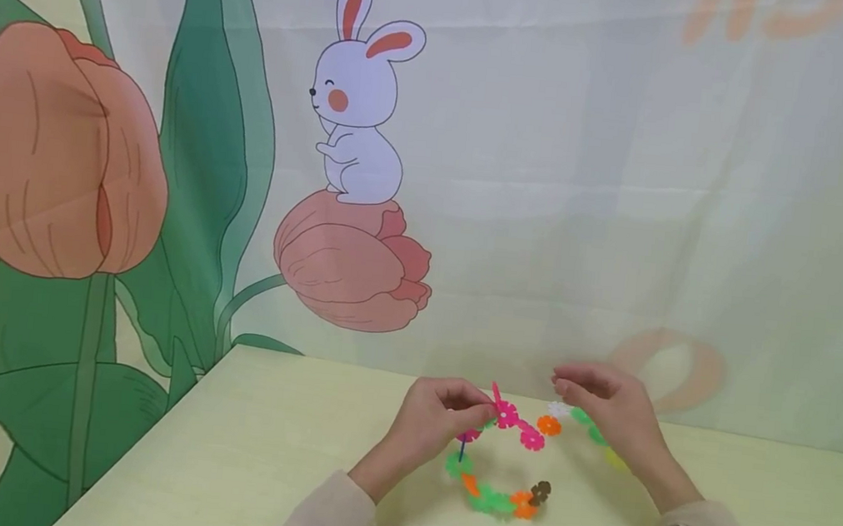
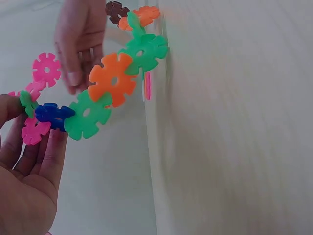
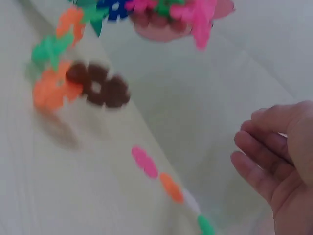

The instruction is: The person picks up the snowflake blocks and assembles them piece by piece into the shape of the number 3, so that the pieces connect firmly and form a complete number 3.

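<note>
My left hand (image 1: 438, 415) pinches a curved chain of interlocked plastic snowflake discs between thumb and fingers, near its pink end. From the grip, the chain runs through a blue disc (image 2: 55, 115), green discs (image 2: 88, 115) and orange discs (image 2: 113, 80), bending round to a brown disc (image 3: 98, 85) at its other end. Pink discs (image 2: 46, 69) stick out past the fingertips. To the right, my right hand (image 1: 608, 400) hovers with relaxed, slightly bent fingers and nothing between them. It is apart from the chain, above a row of loose discs.
The loose discs on the pale table (image 1: 225, 446) include a pink disc (image 3: 145, 161), an orange disc (image 1: 548, 425), a white disc (image 1: 559, 409), green discs (image 1: 580, 415) and a yellow disc (image 1: 615, 459). A printed cloth (image 1: 512, 179) with a rabbit and tulips hangs behind the table.
</note>
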`<state>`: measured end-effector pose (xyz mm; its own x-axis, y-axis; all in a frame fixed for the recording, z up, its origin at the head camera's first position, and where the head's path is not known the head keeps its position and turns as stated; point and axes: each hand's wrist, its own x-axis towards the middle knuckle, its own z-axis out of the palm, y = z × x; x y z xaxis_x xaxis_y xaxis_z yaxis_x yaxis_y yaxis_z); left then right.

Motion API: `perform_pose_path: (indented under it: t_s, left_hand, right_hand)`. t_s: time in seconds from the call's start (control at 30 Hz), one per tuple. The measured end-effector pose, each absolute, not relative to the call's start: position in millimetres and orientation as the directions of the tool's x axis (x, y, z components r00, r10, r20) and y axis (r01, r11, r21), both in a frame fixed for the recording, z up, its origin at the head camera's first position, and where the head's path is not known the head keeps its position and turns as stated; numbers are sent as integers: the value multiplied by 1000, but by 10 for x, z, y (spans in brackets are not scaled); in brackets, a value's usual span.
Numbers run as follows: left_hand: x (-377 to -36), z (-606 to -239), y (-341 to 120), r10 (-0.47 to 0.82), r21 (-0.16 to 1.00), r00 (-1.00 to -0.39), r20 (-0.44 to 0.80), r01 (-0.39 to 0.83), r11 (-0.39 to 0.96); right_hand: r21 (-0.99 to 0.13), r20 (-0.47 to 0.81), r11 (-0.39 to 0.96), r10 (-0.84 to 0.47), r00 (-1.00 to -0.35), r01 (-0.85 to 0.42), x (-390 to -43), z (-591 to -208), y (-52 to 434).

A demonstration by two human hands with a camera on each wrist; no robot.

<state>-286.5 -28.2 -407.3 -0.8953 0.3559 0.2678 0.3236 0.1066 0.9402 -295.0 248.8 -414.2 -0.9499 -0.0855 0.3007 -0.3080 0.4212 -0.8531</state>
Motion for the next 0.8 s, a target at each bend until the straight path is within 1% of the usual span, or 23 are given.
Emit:
perform_pose_path:
  t_s: [0.03,0.13,0.27,0.33,0.6,0.8]
  left_hand:
    - [-2867,-4075,-287,355,940,-896,268,324,105]
    - [-2870,-4074,-295,346,939,-897,275,329,105]
    - [-2875,-4065,-297,333,938,-901,279,329,105]
    - [-2878,-4063,-292,328,938,-902,281,331,107]
    - [-2875,-4067,-279,313,940,-906,284,327,94]
    - [-2874,-4074,-285,310,936,-900,306,344,76]
  right_hand:
    - [-849,300,429,-89,-950,-309,-2987,-4187,2504]
    - [-798,300,509,-128,-945,-322,-3089,-4311,2527]
    - [-688,280,645,-188,-941,-334,-3191,-4428,2526]
    - [-646,271,682,-215,-938,-343,-3221,-4467,2532]
    - [-584,263,702,-311,-913,-407,-3241,-4539,2557]
    - [-560,242,734,-300,-923,-385,-3218,-4510,2519]
